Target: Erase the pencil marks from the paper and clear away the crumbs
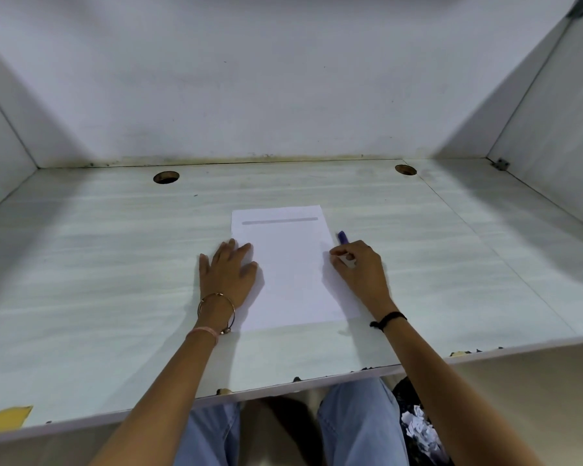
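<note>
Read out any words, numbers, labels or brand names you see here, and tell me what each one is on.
No text can be read anywhere in this view.
sheet of paper: only a blurred grey band near its far edge, no letters.
blue-tipped tool gripped in the right hand: too small to show any print.
desk: no label or sign.

Pale wood-grain laminate desk, centre frame; two round cable holes along its upper edge; white partition panels top, left and right.
</note>
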Tool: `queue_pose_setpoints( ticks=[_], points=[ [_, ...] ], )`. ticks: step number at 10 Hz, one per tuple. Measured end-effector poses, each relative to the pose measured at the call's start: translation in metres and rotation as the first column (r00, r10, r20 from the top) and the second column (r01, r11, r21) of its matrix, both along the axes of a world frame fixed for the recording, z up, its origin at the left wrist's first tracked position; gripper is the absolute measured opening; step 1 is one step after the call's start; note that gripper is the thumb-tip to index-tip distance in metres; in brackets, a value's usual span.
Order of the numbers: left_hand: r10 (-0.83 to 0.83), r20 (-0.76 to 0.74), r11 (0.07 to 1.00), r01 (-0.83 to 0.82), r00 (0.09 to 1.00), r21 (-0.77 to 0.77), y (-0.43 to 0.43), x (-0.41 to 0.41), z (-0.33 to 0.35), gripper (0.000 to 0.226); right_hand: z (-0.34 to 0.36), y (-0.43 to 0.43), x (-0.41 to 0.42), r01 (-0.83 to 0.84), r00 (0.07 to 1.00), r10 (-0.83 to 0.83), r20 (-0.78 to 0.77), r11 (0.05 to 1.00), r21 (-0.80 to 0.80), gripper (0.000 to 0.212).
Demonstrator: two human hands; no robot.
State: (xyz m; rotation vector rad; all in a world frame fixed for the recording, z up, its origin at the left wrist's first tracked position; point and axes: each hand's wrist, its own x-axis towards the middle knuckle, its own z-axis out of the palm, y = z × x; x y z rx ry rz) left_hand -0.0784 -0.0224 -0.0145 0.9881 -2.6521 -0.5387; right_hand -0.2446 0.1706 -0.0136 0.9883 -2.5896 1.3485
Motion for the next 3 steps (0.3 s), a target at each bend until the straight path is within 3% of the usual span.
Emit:
queue_pose_setpoints(
  ticks=[3],
  points=[
    [0.011,-0.049,0.999,-0.008,0.999,0.042,0.0001,0.001,0.0018,0.046,0.0045,0.0014,0.0053,0.02,0.999,-0.019,0.036,0.999,-0.03,0.012]
  ],
)
